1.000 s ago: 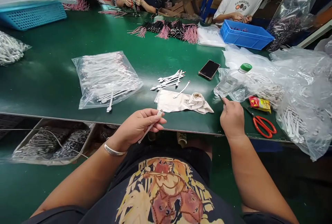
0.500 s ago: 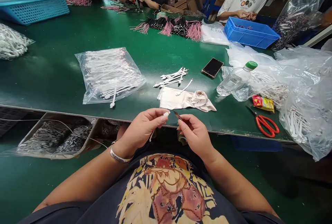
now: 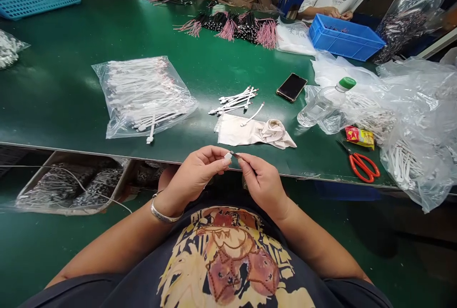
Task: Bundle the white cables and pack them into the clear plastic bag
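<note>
My left hand [image 3: 195, 174] pinches a short white cable piece by its white end cap [image 3: 227, 156], just below the green table's front edge [image 3: 71, 146]. My right hand [image 3: 260, 180] is closed in a pinch on a small dark part [image 3: 234, 154] that meets the cap. Both hands are together over my lap. Beyond them on the table lie a cream cloth [image 3: 252, 133] and a small pile of loose white cable pieces [image 3: 233, 101].
A clear bag of white cables [image 3: 141, 94] lies left. A phone [image 3: 291, 86], a green-capped water bottle [image 3: 323, 103], red scissors [image 3: 361, 164] and large plastic bags [image 3: 414, 122] are right. Other people's hands work by a blue bin [image 3: 344, 39] at the far side.
My right hand came back from near the bottle to my left hand, carrying the small dark part. The two hands have closed together until the part touches the white cap.
</note>
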Available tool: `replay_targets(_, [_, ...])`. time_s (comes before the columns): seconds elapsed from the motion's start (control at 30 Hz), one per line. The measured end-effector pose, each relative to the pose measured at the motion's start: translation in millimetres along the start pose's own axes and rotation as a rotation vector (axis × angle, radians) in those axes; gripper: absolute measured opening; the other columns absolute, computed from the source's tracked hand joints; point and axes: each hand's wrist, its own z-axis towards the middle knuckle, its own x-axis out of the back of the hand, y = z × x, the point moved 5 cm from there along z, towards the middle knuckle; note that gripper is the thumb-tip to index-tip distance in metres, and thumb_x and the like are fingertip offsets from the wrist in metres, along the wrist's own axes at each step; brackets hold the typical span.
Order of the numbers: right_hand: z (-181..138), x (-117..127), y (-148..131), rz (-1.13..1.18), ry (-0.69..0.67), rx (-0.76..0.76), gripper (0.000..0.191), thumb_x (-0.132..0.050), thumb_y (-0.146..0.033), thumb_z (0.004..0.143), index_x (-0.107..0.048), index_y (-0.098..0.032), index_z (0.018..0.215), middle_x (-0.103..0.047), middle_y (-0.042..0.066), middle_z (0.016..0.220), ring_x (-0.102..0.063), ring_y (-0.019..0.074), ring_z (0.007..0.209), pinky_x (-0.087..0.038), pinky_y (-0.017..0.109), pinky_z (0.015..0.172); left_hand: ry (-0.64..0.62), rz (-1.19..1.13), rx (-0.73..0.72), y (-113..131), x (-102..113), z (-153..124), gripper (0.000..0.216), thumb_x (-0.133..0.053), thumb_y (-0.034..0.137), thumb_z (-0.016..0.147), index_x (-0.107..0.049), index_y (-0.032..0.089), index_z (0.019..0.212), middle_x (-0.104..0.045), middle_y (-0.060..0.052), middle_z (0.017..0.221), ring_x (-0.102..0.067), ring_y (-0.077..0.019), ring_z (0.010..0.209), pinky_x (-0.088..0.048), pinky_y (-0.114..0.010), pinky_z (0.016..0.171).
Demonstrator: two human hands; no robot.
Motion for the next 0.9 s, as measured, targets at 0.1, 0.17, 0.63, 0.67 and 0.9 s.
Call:
replay_targets(0.1, [0.1, -2.2, -2.2, -0.038, -0.028, -0.007, 0.026, -0.043, -0.026, 0.094, -0.063, -0.020, 0.108, -0.068, 0.006, 0.103, -0.061, 0.0166, 0.094, -0.046, 0.029, 0.086, 0.005, -0.003, -0.006, -2.4, 1.2, -0.2, 0.016, -0.071, 0.026, 0.076, -0.067, 0.017, 0.089, -0.063, 0.002, 0.079, -0.053, -0.0063, 0.070, -0.041, -0.018, 0.066])
replay_targets(0.17, [0.1, -2.3, -1.8, -0.023, -0.051, -0.050, 0.025, -0.042, -0.029, 0.094, -0.065, -0.019, 0.098, -0.067, 0.005, 0.091, -0.060, 0.0152, 0.083, -0.046, 0.028, 0.078, 0.008, 0.003, -0.005, -4.9, 2.8, -0.5, 0.016, -0.071, 0.026, 0.076, -0.067, 0.017, 0.089, -0.063, 0.001, 0.079, -0.053, -0.0064, 0.070, -0.041, -0.018, 0.066])
replay_targets(0.63, [-4.2, -2.8, 1.6, 0.160, -0.076, -0.126, 0.023, -0.045, -0.033, 0.092, -0.063, -0.019, 0.094, -0.060, 0.001, 0.071, -0.053, 0.0110, 0.062, -0.043, 0.023, 0.061, -0.003, -0.083, 0.057, -7.4, 4.2, -6.2, 0.010, -0.072, 0.022, 0.075, -0.067, 0.018, 0.084, -0.062, 0.003, 0.074, -0.054, -0.0040, 0.065, -0.040, -0.015, 0.062])
replay_targets(0.67, [-3.5, -2.5, -0.1, 0.112, -0.058, -0.093, 0.022, -0.045, -0.031, 0.092, -0.063, -0.019, 0.094, -0.062, 0.003, 0.075, -0.054, 0.0122, 0.066, -0.043, 0.024, 0.065, 0.001, -0.086, 0.062, -7.5, 3.9, -6.8, 0.010, -0.072, 0.022, 0.075, -0.067, 0.018, 0.083, -0.062, 0.003, 0.073, -0.054, -0.0040, 0.065, -0.040, -0.015, 0.062])
replay_targets(0.9, [-3.0, -3.2, -0.1, 0.084, -0.117, -0.119, 0.025, -0.043, -0.033, 0.093, -0.063, -0.019, 0.092, -0.063, 0.004, 0.079, -0.058, 0.0134, 0.071, -0.045, 0.026, 0.069, 0.017, -0.076, 0.068, -8.8, 4.4, -9.0, 0.013, -0.072, 0.022, 0.074, -0.066, 0.017, 0.084, -0.061, 0.003, 0.075, -0.053, -0.0046, 0.066, -0.041, -0.016, 0.064])
